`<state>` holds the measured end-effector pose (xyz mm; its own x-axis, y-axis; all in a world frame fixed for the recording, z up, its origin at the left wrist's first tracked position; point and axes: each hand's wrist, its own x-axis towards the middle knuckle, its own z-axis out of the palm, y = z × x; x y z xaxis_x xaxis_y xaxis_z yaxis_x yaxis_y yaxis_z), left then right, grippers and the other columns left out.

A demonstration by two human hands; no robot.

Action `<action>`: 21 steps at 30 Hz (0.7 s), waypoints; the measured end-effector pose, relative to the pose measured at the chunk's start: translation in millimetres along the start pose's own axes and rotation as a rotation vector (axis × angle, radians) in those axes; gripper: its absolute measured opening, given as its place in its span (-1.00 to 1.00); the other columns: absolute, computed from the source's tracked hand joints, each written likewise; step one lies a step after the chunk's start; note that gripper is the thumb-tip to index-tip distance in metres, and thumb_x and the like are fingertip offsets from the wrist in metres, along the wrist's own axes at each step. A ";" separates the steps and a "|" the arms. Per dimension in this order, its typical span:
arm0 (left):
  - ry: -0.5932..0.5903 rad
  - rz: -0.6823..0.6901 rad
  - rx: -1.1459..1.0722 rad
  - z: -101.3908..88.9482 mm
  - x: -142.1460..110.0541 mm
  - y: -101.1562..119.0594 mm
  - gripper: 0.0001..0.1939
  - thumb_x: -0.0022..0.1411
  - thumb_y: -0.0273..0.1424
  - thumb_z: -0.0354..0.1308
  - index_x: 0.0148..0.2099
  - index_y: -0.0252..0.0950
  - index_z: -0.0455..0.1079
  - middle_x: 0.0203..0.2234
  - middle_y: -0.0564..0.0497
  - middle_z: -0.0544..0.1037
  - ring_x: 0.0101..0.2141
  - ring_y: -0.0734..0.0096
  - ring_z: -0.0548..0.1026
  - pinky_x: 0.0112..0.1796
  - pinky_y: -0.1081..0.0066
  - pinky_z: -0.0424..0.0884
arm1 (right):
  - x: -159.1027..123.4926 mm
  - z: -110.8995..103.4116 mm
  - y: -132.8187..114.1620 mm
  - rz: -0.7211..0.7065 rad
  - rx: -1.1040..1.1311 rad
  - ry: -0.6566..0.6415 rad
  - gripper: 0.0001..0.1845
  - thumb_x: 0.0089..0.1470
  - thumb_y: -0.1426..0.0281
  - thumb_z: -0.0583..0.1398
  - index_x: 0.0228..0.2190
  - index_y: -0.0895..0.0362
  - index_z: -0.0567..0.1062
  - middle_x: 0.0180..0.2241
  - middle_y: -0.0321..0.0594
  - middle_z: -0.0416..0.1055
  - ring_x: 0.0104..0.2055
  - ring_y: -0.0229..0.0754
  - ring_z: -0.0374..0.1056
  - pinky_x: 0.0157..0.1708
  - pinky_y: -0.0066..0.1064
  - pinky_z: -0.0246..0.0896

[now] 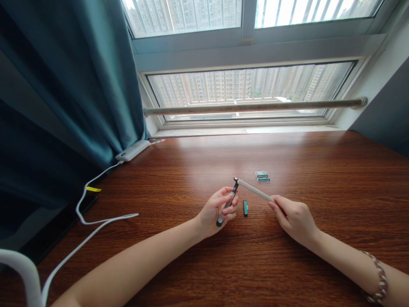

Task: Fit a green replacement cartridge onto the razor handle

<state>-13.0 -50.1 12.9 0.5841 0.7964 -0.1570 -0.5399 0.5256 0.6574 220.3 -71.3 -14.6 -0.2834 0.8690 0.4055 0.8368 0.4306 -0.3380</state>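
Observation:
My left hand [220, 211] is closed around a grey and black razor handle [227, 205], tilted with its head end up and no blade cartridge on it. From the right, my right hand [295, 217] pinches a slim white stick [255, 190] that looks like a brush or stylus. The stick's far tip meets the razor handle's head or lies just by it; the exact contact is too small to tell. A green and black razor cartridge [245, 208] lies on the table between my hands. Beyond it sits a clear plastic case [262, 177] with green and black cartridges inside.
The brown wood-grain table [191, 157] runs up to a window with a horizontal rail [255, 106]. At the left, a white power bank [132, 150] with a white cable [92, 221] lies by a blue curtain [96, 85]. A yellow tag [93, 189] is near the cable.

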 end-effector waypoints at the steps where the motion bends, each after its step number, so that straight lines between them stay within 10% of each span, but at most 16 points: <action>1: 0.003 0.001 0.002 -0.6 0.3 -0.1 -0.88 0.12 -0.48 0.02 -0.23 -0.32 0.25 -0.52 0.09 0.24 -0.69 0.76 0.04 -0.69 0.67 -0.04 | 0.2 -0.2 0.1 0.001 0.017 0.016 -0.75 0.15 0.31 -0.05 -0.40 0.12 0.37 -0.58 -0.30 0.34 -0.57 -0.28 0.25 -0.53 -0.48 -0.05; 21: -0.075 -0.017 0.032 -7.4 1.7 -0.8 -0.77 0.18 -0.45 -0.08 -0.18 -0.44 0.33 -0.46 -0.02 0.39 -0.78 0.82 0.00 -0.81 0.66 -0.12 | 2.2 -0.2 1.6 -0.003 0.026 -0.039 -0.73 0.15 0.30 -0.05 -0.47 0.12 0.33 -0.59 -0.30 0.32 -0.57 -0.28 0.23 -0.52 -0.47 -0.06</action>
<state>-16.1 -47.0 6.6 0.6372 0.7624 -0.1131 -0.5111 0.5279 0.6783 221.1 -68.8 -14.1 -0.3046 0.8762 0.3734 0.8236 0.4392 -0.3589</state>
